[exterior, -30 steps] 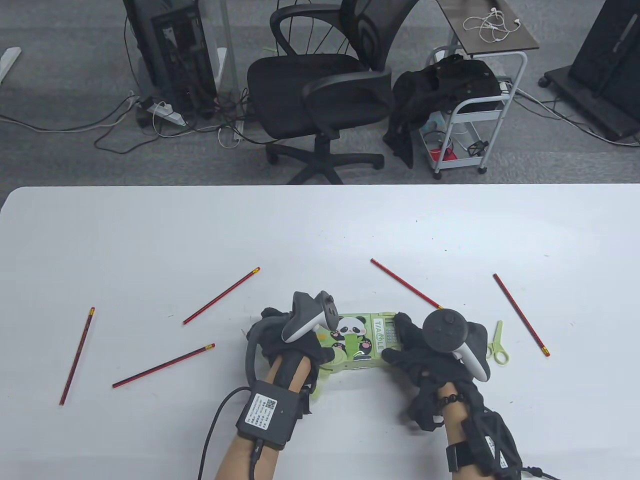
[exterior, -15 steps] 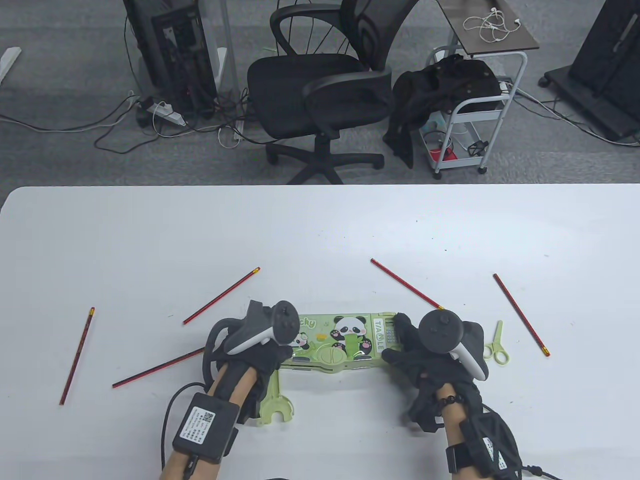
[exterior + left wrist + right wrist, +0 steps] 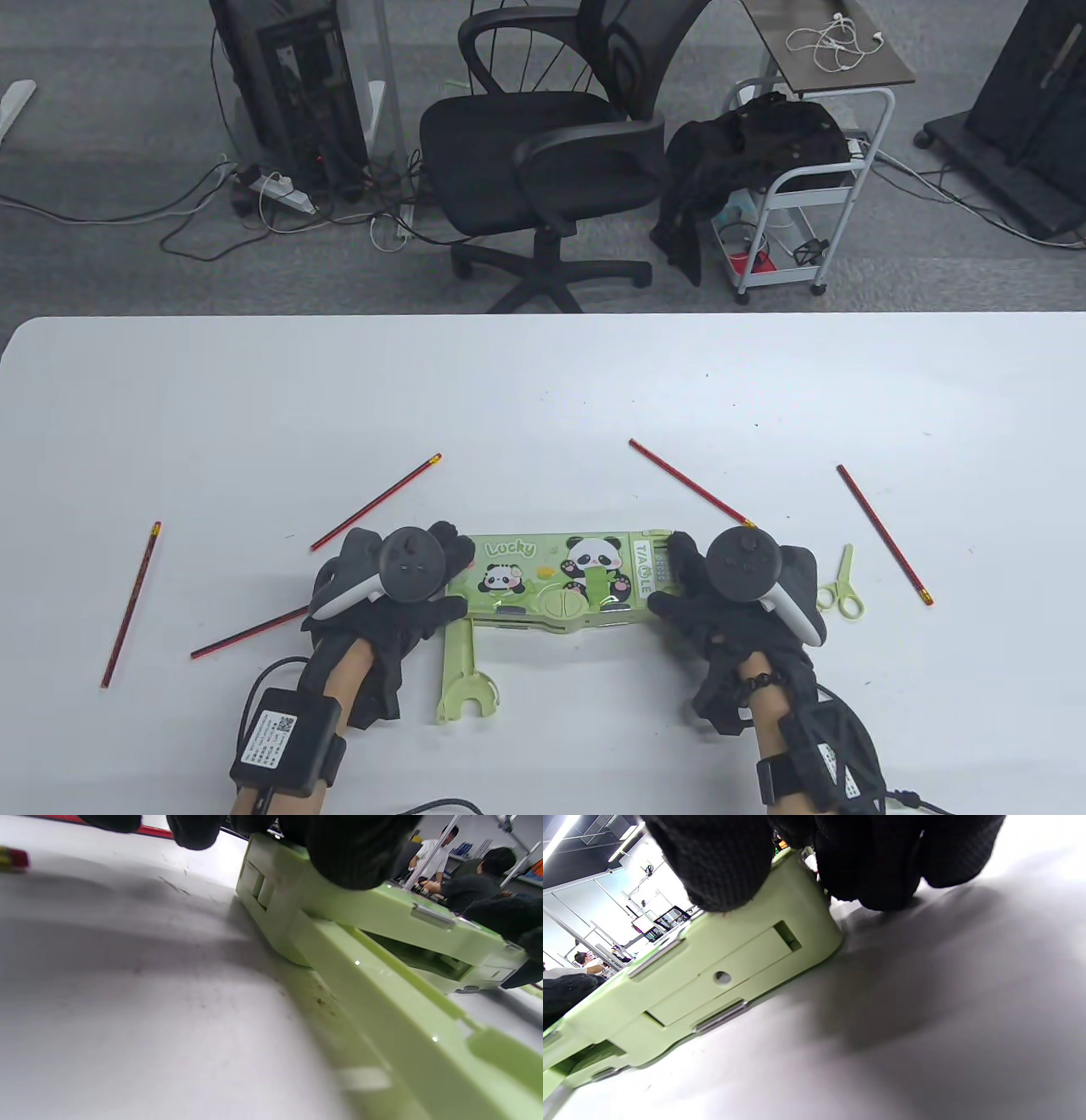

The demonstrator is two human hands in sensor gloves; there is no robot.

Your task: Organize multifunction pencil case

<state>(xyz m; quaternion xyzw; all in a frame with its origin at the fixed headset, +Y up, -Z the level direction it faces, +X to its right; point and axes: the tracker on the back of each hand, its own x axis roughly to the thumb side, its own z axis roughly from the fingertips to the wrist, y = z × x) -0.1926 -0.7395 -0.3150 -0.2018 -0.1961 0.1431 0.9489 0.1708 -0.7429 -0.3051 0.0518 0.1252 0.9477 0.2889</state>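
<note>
Both ends of the green pencil case are hidden under the gloved left hand and right hand; one red pencil partly covered

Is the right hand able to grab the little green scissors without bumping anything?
Probably yes. The scissors lie just beside the right hand on bare table, nothing between, but that hand would first have to let go of the pencil case.

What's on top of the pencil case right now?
Both hands rest on the pencil case: the left hand on its left end, the right hand on its right end. The panda lid between them is bare. What lies under the palms is hidden.
</note>
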